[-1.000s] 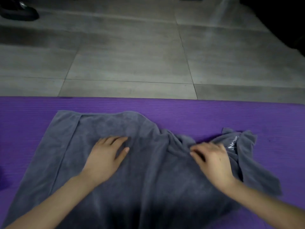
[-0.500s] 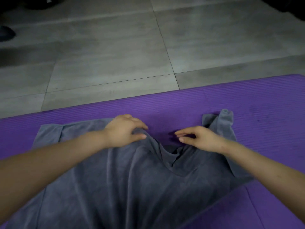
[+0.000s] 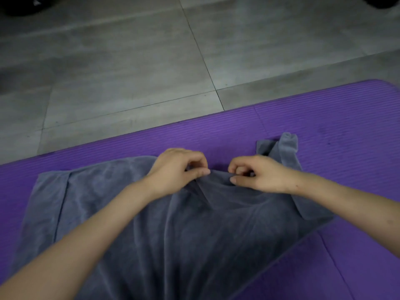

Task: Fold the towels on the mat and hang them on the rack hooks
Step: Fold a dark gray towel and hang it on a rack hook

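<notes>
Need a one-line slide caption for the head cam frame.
Both hands, left hand and right hand, pinch the far edge of a grey towel spread on a purple mat.

Towel (image 3: pixel 112 198): grey cloth, soft short pile, matt, creased into folds toward the near side. Mat (image 3: pixel 337 118): purple foam-like sheet, fine ribbed texture, matt, a few dark scuffs at far right. Floor (image 3: pixel 121 68): large grey tiles, smooth, faint sheen, thin dark grout lines.
</notes>
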